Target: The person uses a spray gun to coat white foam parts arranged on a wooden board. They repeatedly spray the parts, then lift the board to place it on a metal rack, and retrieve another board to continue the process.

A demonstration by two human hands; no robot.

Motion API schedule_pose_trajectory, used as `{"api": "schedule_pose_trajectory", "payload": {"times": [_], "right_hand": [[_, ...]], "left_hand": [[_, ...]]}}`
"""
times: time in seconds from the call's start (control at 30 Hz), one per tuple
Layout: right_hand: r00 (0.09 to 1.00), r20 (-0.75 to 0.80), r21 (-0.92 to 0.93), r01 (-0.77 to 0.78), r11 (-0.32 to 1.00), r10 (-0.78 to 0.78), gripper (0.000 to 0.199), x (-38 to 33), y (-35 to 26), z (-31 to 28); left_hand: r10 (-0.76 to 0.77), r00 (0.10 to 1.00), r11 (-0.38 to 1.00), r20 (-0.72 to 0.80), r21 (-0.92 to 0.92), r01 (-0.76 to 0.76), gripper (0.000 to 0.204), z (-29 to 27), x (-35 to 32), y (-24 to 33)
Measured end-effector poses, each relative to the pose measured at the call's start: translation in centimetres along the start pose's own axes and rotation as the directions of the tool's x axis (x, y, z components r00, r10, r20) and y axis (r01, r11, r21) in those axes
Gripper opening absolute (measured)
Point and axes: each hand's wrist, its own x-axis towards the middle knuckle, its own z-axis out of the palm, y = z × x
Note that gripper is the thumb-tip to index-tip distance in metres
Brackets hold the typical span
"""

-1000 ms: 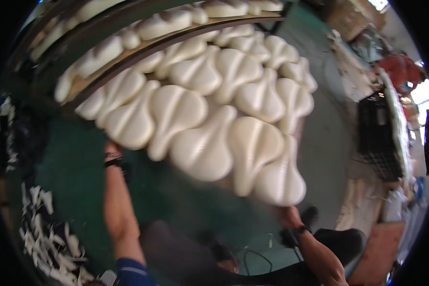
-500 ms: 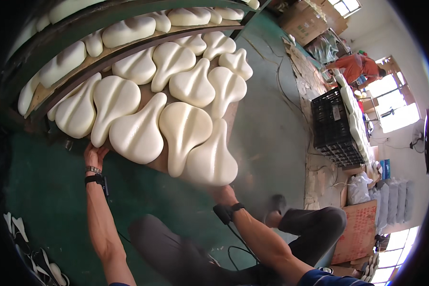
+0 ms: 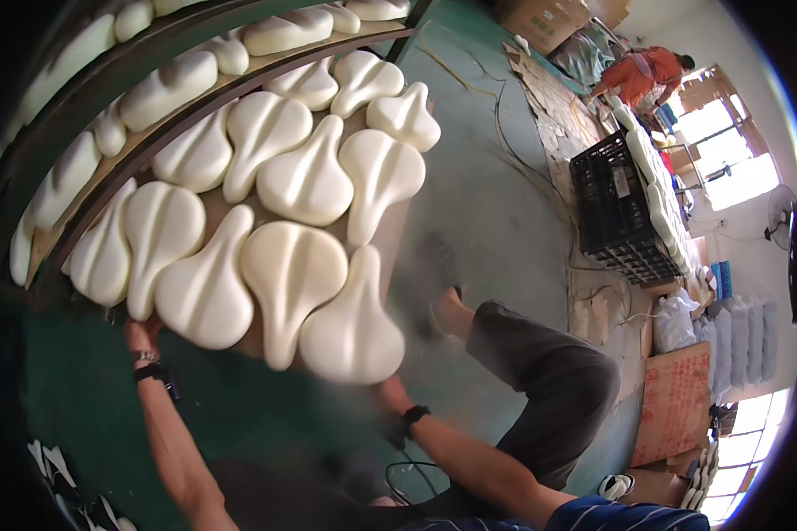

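A wooden board [image 3: 397, 252] carries several cream foam saddle-shaped pads [image 3: 288, 274] laid in rows. My left hand [image 3: 142, 334] grips the board's near left edge from below; a watch sits on that wrist. At the near right edge, under a blurred pad [image 3: 352, 326], my right hand [image 3: 390, 394] holds the board, also with a dark wristband. Both sets of fingers are mostly hidden under the board.
A dark rack [image 3: 142, 124] at upper left holds more cream pads on shelves. A black crate [image 3: 615, 208] stacked with pads stands on the green floor [image 3: 496, 186] to the right. A person in orange [image 3: 642, 71] bends at the back. Cardboard [image 3: 677, 403] lies at right.
The board of pads has shifted left and away from me, toward the rack. The view has swung, showing more floor, the crate and my bent leg.
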Motion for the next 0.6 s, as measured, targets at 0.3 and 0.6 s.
{"api": "schedule_pose_trajectory", "payload": {"times": [0.3,0.6], "right_hand": [[0.976,0.160,-0.132,0.169,0.977,-0.147,0.033,0.3,-1.4,3.4],[0.991,-0.089,0.281,0.122,0.952,-0.101,0.021,11.3,-9.1,0.5]], "left_hand": [[0.055,0.998,0.998,-0.029,-0.039,-0.056,0.049,-5.6,5.6,-0.3],[-0.023,0.978,0.997,-0.205,-0.080,0.006,0.039,-3.2,4.6,0.5]]}}
